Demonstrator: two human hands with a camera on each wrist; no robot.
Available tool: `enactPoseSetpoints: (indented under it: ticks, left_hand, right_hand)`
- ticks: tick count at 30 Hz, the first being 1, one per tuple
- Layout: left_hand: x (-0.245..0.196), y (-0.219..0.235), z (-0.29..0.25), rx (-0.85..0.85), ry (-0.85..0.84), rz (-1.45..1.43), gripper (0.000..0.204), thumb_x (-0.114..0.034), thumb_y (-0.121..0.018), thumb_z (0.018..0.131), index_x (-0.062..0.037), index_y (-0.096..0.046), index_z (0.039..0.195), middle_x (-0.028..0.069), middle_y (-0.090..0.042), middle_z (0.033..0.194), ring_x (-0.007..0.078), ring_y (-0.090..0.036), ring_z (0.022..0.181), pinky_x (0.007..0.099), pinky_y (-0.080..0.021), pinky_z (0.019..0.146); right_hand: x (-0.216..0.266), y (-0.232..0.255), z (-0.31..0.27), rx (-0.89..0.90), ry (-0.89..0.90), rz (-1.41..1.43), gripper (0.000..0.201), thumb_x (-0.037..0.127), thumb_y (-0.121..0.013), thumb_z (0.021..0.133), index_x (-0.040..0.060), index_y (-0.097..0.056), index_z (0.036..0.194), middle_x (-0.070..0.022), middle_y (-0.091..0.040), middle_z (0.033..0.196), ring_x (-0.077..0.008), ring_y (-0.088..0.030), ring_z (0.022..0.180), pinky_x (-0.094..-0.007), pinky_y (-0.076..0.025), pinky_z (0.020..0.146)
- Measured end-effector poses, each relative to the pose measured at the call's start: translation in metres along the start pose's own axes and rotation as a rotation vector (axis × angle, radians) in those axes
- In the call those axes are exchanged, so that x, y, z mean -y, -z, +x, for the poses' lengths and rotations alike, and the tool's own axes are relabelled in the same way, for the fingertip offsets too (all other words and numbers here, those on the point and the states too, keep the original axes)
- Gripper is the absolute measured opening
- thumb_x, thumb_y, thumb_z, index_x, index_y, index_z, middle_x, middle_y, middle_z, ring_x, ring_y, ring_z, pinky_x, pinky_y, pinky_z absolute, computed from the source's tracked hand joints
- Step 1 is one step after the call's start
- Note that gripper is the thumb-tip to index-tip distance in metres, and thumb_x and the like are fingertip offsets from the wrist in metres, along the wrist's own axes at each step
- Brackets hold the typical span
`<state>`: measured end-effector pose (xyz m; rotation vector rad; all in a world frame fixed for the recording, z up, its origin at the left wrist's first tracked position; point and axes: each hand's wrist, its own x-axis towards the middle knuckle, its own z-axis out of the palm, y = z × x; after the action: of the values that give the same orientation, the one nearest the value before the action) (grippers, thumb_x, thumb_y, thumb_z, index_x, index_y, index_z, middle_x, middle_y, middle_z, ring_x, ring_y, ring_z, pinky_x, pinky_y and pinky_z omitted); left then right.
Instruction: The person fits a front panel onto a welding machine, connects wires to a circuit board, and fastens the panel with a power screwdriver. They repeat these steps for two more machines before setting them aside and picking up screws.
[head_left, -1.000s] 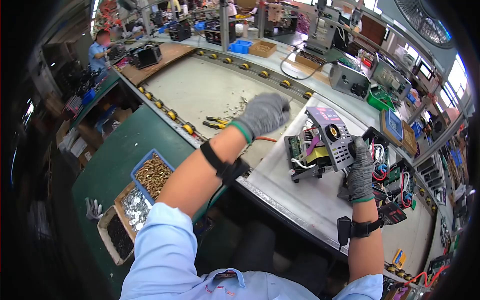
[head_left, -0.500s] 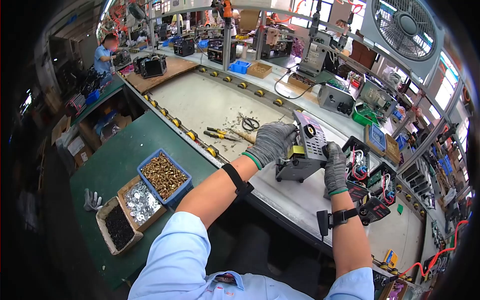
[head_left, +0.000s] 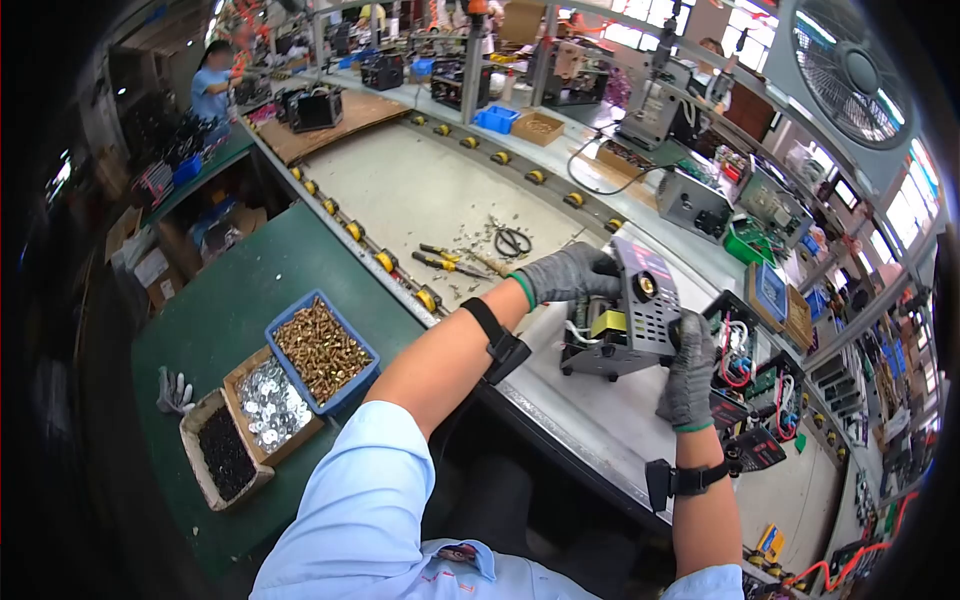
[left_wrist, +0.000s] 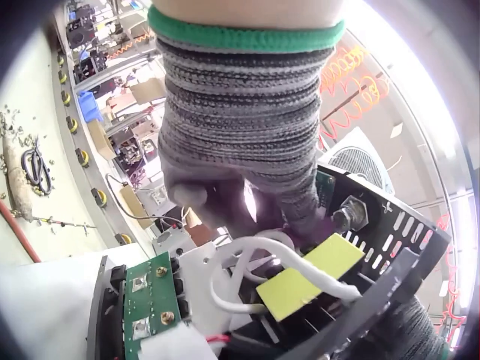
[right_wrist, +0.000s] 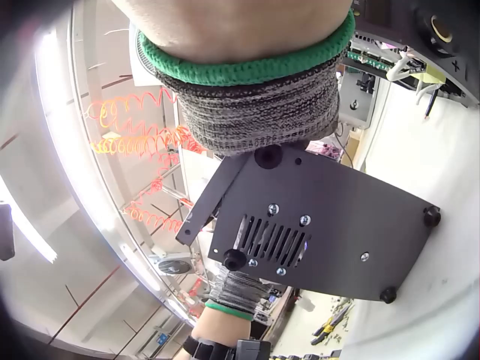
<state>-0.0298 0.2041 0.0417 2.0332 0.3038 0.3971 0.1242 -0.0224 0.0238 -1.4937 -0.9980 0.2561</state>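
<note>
An open-cased welding machine stands tilted on the white worktop, its grey slotted front panel facing right. My gloved left hand reaches in behind the panel's upper edge. In the left wrist view its curled fingers grip at the inside of the panel, above white cables and a yellow block; the fingertips are partly hidden. My gloved right hand holds the machine by the panel's lower corner. The right wrist view shows its dark base plate with rubber feet and vent slots.
More open machines stand right of my right hand. Yellow-handled pliers and black scissors lie beyond my left hand among scattered screws. Bins of brass fittings, washers and black screws sit on the green table.
My left hand, raised away from the machine a second ago, has come right to the panel's upper edge. The right hand keeps hold of the lower corner, and the machine's tilt has changed.
</note>
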Motion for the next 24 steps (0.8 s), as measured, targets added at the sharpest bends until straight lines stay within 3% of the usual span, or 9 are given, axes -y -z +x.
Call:
enactPoseSetpoints:
  ticks: [2, 3, 5, 8, 10, 13, 16, 19, 24]
  left_hand:
    - [-0.001, 0.0, -0.007, -0.107, -0.03, -0.018, 0.049, -0.037, -0.076, 0.085, 0.0012, -0.069, 0.115, 0.0144, -0.074, 0.103, 0.0205, -0.069, 0.093, 0.0354, -0.052, 0.09]
    - [0.007, 0.0, -0.005, -0.155, -0.031, -0.001, 0.045, -0.035, -0.076, 0.084, 0.0002, -0.071, 0.112, 0.0147, -0.074, 0.1, 0.0218, -0.07, 0.091, 0.0359, -0.053, 0.089]
    - [0.012, -0.008, -0.008, -0.244, -0.042, 0.309, 0.031, -0.027, -0.074, 0.084, -0.0035, -0.072, 0.105, 0.0159, -0.074, 0.095, 0.0272, -0.07, 0.085, 0.0355, -0.054, 0.084]
    - [0.019, -0.021, -0.022, -0.466, -0.056, 0.218, 0.031, -0.029, -0.072, 0.087, -0.0019, -0.071, 0.102, 0.0138, -0.074, 0.09, 0.023, -0.07, 0.082, 0.0343, -0.055, 0.081]
    - [-0.001, -0.03, -0.05, -0.697, 0.015, -0.14, 0.036, -0.034, -0.071, 0.09, -0.0008, -0.07, 0.104, 0.0109, -0.072, 0.085, 0.02, -0.068, 0.078, 0.0334, -0.055, 0.078]
    - [-0.04, -0.054, -0.091, -0.506, 0.05, -0.348, 0.043, -0.039, -0.07, 0.091, 0.0001, -0.068, 0.108, 0.0107, -0.07, 0.09, 0.0165, -0.065, 0.08, 0.0326, -0.054, 0.079]
    - [-0.046, -0.084, -0.1, -0.531, -0.116, 0.032, 0.046, -0.041, -0.074, 0.086, 0.0004, -0.067, 0.104, 0.0134, -0.065, 0.098, 0.0213, -0.062, 0.091, 0.0349, -0.052, 0.085]
    - [-0.056, -0.092, -0.1, -0.546, 0.005, 0.058, 0.044, -0.041, -0.075, 0.085, 0.0003, -0.067, 0.101, 0.0147, -0.064, 0.095, 0.0263, -0.063, 0.091, 0.038, -0.052, 0.081]
    - [-0.05, -0.116, -0.095, -0.717, 0.041, 0.027, 0.044, -0.042, -0.077, 0.082, -0.0013, -0.067, 0.095, 0.0126, -0.065, 0.083, 0.0281, -0.064, 0.081, 0.042, -0.052, 0.078]
  right_hand:
    - [0.005, -0.002, -0.003, 0.016, -0.033, 0.033, 0.049, 0.049, -0.047, 0.104, 0.006, -0.057, 0.124, -0.0032, -0.06, 0.102, -0.01, -0.059, 0.088, -0.0237, -0.049, 0.063]
    - [0.013, -0.005, -0.007, 0.002, -0.091, 0.106, 0.041, 0.045, -0.051, 0.103, 0.0079, -0.061, 0.117, 0.0003, -0.059, 0.099, -0.0099, -0.057, 0.089, -0.0258, -0.048, 0.076]
    - [0.013, -0.003, -0.005, 0.02, -0.136, 0.121, 0.043, 0.049, -0.053, 0.1, 0.01, -0.061, 0.118, 0.001, -0.061, 0.101, -0.0104, -0.058, 0.09, -0.0272, -0.048, 0.075]
    - [0.015, -0.004, -0.003, 0.03, -0.213, 0.234, 0.047, 0.051, -0.059, 0.096, 0.0122, -0.061, 0.122, 0.0014, -0.064, 0.104, -0.0101, -0.059, 0.089, -0.0282, -0.048, 0.072]
    - [0.024, -0.003, 0.001, 0.034, -0.271, 0.222, 0.049, 0.052, -0.063, 0.093, 0.0126, -0.062, 0.122, 0.0007, -0.066, 0.104, -0.011, -0.06, 0.089, -0.0288, -0.048, 0.072]
    - [0.015, 0.006, 0.019, 0.107, -0.364, 0.307, 0.052, 0.053, -0.071, 0.087, 0.0137, -0.064, 0.121, -0.0004, -0.069, 0.102, -0.0143, -0.064, 0.088, -0.0292, -0.048, 0.07]
    - [0.03, 0.004, 0.021, 0.237, -0.423, 0.334, 0.054, 0.054, -0.071, 0.086, 0.0113, -0.064, 0.118, 0.0023, -0.063, 0.095, -0.0095, -0.058, 0.085, -0.0268, -0.047, 0.067]
    - [0.022, 0.004, 0.021, 0.197, -0.41, 0.317, 0.057, 0.056, -0.072, 0.084, 0.0107, -0.064, 0.118, 0.002, -0.063, 0.093, -0.0094, -0.058, 0.085, -0.027, -0.047, 0.065]
    - [0.051, 0.001, 0.012, 0.275, -0.334, 0.03, 0.055, 0.06, -0.072, 0.083, 0.01, -0.062, 0.103, 0.0051, -0.055, 0.08, -0.0055, -0.051, 0.066, -0.0216, -0.041, 0.054]
